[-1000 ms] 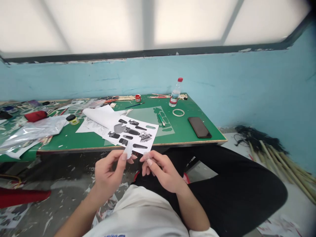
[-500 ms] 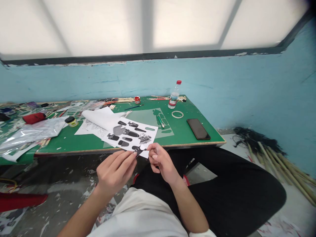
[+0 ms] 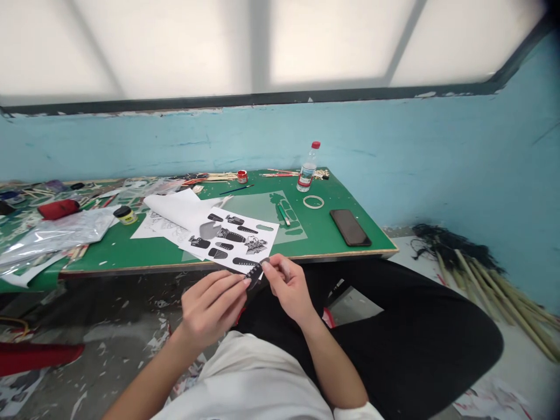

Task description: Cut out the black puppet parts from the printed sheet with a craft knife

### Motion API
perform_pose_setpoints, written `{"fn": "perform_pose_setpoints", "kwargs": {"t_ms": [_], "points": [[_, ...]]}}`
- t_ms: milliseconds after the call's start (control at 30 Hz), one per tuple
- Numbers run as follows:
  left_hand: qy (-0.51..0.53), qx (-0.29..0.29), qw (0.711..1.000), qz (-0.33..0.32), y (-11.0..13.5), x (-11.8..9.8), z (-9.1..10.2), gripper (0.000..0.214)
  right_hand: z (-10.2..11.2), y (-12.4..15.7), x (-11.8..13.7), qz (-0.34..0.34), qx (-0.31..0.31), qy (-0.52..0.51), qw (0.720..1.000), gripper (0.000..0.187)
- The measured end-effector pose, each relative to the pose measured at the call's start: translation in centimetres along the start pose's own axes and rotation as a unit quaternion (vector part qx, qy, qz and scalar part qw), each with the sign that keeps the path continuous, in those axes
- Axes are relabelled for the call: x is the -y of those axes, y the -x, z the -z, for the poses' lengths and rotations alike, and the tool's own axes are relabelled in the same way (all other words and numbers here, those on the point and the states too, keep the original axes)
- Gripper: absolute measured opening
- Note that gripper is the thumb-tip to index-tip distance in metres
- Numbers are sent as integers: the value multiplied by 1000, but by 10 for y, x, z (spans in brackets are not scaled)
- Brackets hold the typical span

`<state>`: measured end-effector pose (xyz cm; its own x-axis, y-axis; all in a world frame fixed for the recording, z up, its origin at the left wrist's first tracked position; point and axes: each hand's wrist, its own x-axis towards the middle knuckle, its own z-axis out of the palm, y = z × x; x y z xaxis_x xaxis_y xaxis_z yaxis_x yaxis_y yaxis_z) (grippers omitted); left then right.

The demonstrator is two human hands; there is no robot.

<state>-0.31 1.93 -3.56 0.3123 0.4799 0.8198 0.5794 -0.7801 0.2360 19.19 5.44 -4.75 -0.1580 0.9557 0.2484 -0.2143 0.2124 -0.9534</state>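
Observation:
My left hand [image 3: 216, 306] and my right hand [image 3: 289, 286] pinch opposite ends of a small black paper cutout [image 3: 255, 272] with a row of light marks along it. They hold it over my lap, just off the table's front edge. Behind it, a white sheet printed with black shapes [image 3: 225, 246] reaches over that edge; a slot is cut out of its upper right. Under the sheet's right side lies a translucent sheet [image 3: 258, 205]. A green craft knife [image 3: 284, 214] rests on that sheet.
On the green table [image 3: 336, 201] are a phone [image 3: 350, 227], a tape ring [image 3: 314, 202], a water bottle [image 3: 307, 170], a red paint jar [image 3: 242, 177] and a black-lidded jar [image 3: 125, 215]. Plastic bags [image 3: 61, 233] and scraps cover the left. Bamboo poles [image 3: 503, 297] lie on the floor at right.
My right fingers have closed on the upper end of the cutout, which now shows as a longer strip with light marks. My left hand has shifted slightly right.

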Motion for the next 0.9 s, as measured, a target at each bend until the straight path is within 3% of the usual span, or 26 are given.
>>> {"fn": "perform_pose_setpoints", "kwargs": {"t_ms": [100,200,333,567,767,900], "points": [[140,40,980,133,-2,-5,-3,32,1,-2,2,-3,-11,-5,1000,39],[255,121,927,245,-6,-7,-8,41,0,-2,2,-10,-20,-10,1000,37],[319,199,861,342,-8,-1,-13,33,1,-2,0,-54,17,-56,997,38],[364,255,818,364,-10,2,-7,34,1,-7,-4,-180,135,-210,952,46],[415,232,785,397,-15,2,-9,41,0,-10,-4,-187,117,-264,939,51],[431,209,766,429,-13,7,-13,39,4,-15,-10,-177,115,-271,939,40]]}}
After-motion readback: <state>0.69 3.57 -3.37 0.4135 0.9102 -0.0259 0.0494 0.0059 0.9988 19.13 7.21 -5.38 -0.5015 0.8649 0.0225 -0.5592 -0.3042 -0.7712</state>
